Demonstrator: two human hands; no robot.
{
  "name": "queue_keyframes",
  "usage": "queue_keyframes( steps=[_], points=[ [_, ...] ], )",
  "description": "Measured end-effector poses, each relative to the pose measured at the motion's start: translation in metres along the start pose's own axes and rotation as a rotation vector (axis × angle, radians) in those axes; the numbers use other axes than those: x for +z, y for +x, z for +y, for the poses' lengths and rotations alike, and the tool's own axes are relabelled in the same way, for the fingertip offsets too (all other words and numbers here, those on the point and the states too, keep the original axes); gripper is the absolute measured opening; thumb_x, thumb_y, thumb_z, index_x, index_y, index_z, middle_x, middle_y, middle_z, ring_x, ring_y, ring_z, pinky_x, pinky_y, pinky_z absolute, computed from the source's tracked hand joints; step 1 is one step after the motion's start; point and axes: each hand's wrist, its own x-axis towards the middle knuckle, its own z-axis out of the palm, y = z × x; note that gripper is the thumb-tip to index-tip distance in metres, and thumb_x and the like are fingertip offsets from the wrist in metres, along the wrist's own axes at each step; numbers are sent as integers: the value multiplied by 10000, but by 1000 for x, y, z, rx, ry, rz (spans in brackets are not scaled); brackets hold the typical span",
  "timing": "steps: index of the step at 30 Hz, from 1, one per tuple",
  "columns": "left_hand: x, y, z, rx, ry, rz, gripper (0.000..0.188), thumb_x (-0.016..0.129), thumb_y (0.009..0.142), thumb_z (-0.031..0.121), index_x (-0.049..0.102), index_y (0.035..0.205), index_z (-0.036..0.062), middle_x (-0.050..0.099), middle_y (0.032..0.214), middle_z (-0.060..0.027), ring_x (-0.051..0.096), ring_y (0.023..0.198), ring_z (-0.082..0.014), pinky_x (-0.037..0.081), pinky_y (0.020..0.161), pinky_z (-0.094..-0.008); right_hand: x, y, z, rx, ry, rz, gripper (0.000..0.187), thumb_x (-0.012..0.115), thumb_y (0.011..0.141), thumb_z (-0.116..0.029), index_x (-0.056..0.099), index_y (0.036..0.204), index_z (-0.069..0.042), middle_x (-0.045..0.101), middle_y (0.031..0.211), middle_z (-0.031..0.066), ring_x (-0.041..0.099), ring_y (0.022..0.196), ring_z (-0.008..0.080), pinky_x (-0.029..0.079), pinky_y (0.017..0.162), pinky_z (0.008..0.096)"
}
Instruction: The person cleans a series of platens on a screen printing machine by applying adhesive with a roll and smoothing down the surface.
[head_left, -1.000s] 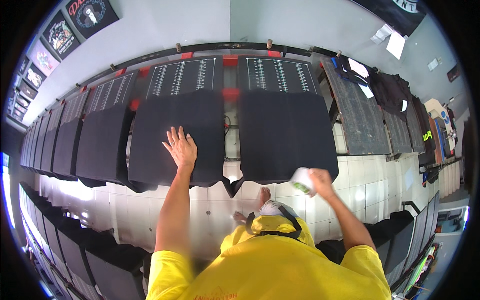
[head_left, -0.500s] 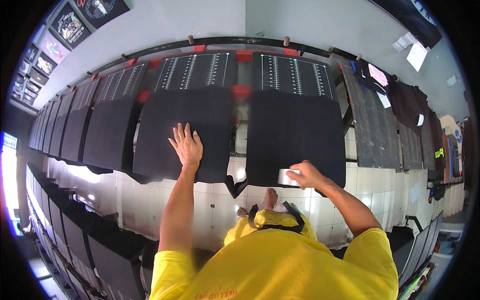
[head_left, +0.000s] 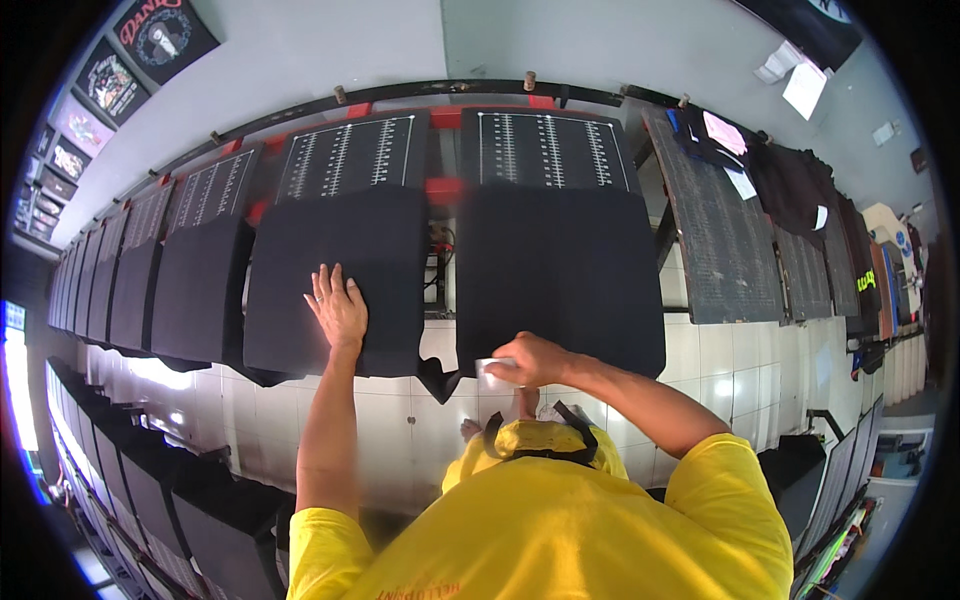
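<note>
My left hand [head_left: 338,308] lies flat with its fingers spread on the black cloth [head_left: 300,230] that covers one board. My right hand [head_left: 532,360] is closed around a small whitish, shiny object [head_left: 494,373] of rounded outline; its exact kind is too blurred to tell. That hand is at the near left edge of a second black cloth [head_left: 555,260], draped over the neighbouring board to the right. Beyond the cloths, the far ends of the left board [head_left: 355,150] and right board [head_left: 525,150] show white ruled markings.
A row of similar covered boards [head_left: 195,280] curves away to the left, along a rail [head_left: 440,90]. Bare dark boards [head_left: 720,240] stand at the right, with dark garments [head_left: 790,190] heaped behind. More boards [head_left: 215,500] line the lower left. Pale tiles [head_left: 380,410] floor the aisle.
My right hand has moved left with the whitish object, toward the gap between the two boards. My left hand stays flat on its cloth. The whole view has shifted slightly.
</note>
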Motion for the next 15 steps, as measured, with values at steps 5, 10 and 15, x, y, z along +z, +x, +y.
queue_keyframes(
  steps=[5,10,15],
  points=[
    [2,0,-1,7,11,-20,456,422,1000,280,491,1407,85,366,1537,-134,268,1458,-315,163,1192,-536,-22,-89,27,166,62,136,443,543,943,-379,682,831,27,628,595,196,654,507,275,527,562,366],
    [4,1,-3,19,29,-11,451,420,1003,272,492,1408,89,376,1534,-124,274,1456,-313,166,1189,-535,-35,-178,64,418,154,278,398,585,946,-348,675,854,29,602,535,154,617,433,224,522,530,340],
    [2,0,-3,13,40,-27,450,412,1008,274,484,1415,96,377,1535,-124,270,1459,-316,169,1187,-539,-30,-251,83,481,103,452,375,605,944,-322,660,809,23,587,506,138,610,426,197,493,477,335]
  ],
)
